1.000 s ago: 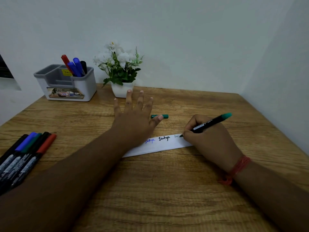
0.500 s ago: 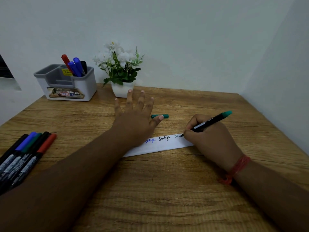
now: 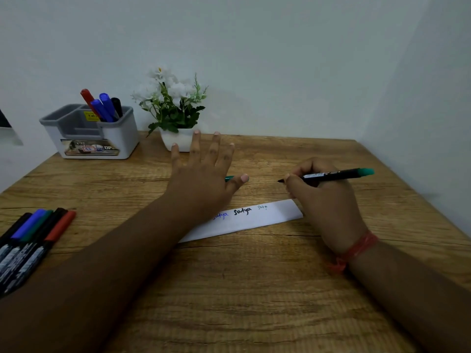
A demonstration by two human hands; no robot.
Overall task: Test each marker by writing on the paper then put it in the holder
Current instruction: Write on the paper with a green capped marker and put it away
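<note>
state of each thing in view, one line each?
left hand: open, fingers spread, near the cap
right hand: grips green marker
green marker: uncapped, tip off the paper
cap: loose on table, partly hidden
paper strip: flat, three words written
holder: upright, four markers inside
spare markers: capped, lying in a row

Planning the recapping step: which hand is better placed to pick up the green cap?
Left. The left hand is open with its thumb beside the green cap; the right hand grips the green marker.
</note>
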